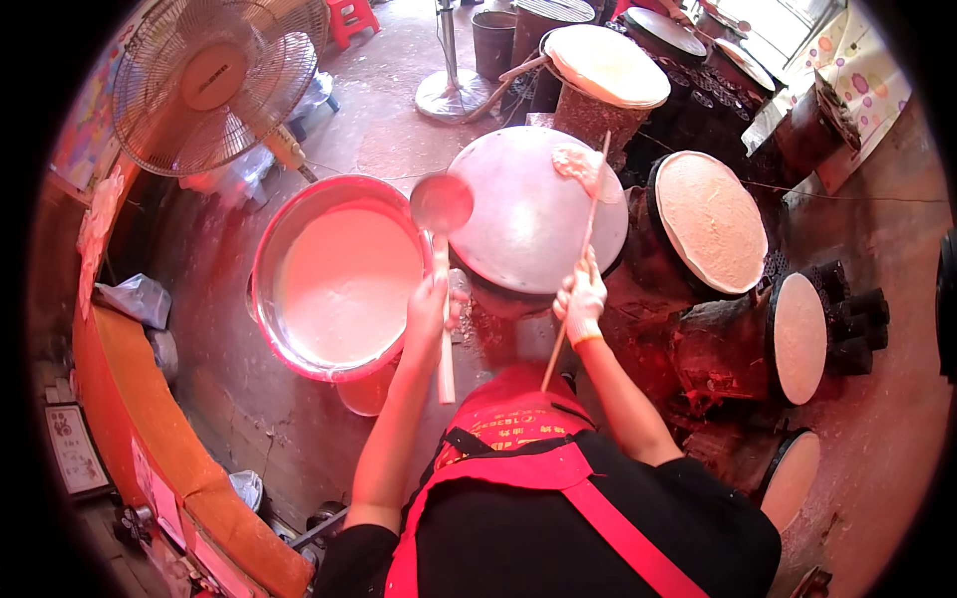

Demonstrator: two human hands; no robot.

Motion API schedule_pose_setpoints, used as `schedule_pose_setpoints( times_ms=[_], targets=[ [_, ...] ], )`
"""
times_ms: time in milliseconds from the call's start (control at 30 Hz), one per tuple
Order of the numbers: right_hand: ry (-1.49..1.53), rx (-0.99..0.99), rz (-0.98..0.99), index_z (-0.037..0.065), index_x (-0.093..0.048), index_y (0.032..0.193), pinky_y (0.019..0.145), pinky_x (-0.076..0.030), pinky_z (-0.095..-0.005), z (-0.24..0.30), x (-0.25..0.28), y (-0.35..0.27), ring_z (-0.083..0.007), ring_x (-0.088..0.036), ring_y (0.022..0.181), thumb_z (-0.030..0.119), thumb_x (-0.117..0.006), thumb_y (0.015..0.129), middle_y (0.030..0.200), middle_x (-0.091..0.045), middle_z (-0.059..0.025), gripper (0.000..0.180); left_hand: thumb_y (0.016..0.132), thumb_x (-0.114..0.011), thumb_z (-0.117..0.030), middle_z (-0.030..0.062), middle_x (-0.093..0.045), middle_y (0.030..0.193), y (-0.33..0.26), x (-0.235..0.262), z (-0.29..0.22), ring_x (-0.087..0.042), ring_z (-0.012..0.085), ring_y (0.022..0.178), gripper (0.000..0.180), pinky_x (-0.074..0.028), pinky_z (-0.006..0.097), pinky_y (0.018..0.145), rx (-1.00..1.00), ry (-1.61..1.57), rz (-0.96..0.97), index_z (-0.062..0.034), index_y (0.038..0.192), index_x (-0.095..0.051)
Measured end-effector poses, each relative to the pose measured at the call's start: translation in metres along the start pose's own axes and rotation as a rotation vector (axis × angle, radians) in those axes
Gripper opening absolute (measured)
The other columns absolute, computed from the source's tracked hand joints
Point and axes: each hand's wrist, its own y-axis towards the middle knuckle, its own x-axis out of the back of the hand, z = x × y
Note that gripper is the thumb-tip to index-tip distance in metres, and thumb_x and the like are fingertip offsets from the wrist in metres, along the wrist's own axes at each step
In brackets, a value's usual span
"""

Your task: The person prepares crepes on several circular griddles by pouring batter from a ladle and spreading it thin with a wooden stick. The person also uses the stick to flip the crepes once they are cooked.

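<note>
My left hand grips the handle of a metal ladle, whose bowl hovers between a big basin of pale batter and a round domed griddle lid. My right hand, in a light glove, holds a long thin wooden stick. The stick's far end lifts a small folded piece of thin cooked sheet at the lid's upper right. The rest of that lid is bare.
Several more round griddles stand to the right and behind, such as a batter-coated griddle, a tilted griddle and a far griddle. A standing fan is at upper left, an orange counter edge at left.
</note>
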Motion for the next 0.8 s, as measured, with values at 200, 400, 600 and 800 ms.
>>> schedule_pose_setpoints(
  times_ms=[200, 400, 600, 800],
  targets=[
    [-0.208, -0.061, 0.216, 0.027, -0.044, 0.138, 0.033, -0.027, -0.0252, 0.026, -0.046, 0.032, -0.0090, -0.031, 0.037, 0.025, -0.048, 0.099, 0.058, -0.039, 0.0005, 0.039, 0.101, -0.045, -0.022, -0.0052, -0.044, 0.065, -0.051, 0.008, 0.039, -0.036, 0.0011, 0.050, 0.029, -0.029, 0.017, 0.043, -0.185, 0.112, -0.176, -0.0082, 0.124, -0.056],
    [-0.203, 0.082, -0.017, 0.026, -0.048, 0.137, 0.028, -0.028, -0.0273, 0.035, 0.037, 0.009, -0.0089, -0.035, 0.034, 0.018, -0.048, 0.098, 0.055, -0.039, 0.0028, 0.040, 0.099, -0.048, -0.040, -0.0078, -0.035, 0.056, -0.082, 0.020, 0.051, -0.030, 0.0004, 0.046, 0.048, -0.022, 0.018, 0.041, -0.006, 0.043, -0.146, -0.0020, 0.074, -0.059],
    [-0.428, -0.034, 0.245, 0.028, -0.050, 0.136, 0.029, -0.028, -0.0273, 0.046, -0.006, 0.037, -0.0098, -0.033, 0.034, 0.023, -0.048, 0.099, 0.058, -0.040, 0.0010, 0.038, 0.101, -0.039, -0.043, -0.0019, -0.043, 0.062, -0.095, 0.001, 0.077, -0.036, 0.0030, 0.051, 0.053, -0.028, 0.017, 0.043, 0.007, 0.021, -0.253, -0.0010, 0.075, -0.057],
    [-0.738, -0.156, 0.586, 0.021, -0.053, 0.135, 0.033, -0.025, -0.0223, 0.090, 0.014, 0.029, -0.0064, -0.032, 0.036, 0.028, -0.053, 0.097, 0.057, -0.044, 0.0042, 0.038, 0.101, -0.046, -0.035, -0.0052, -0.040, 0.064, -0.098, -0.022, 0.099, -0.035, 0.0018, 0.053, 0.042, -0.029, 0.016, 0.045, -0.011, -0.046, -0.368, -0.0001, 0.085, -0.062]
  ],
)
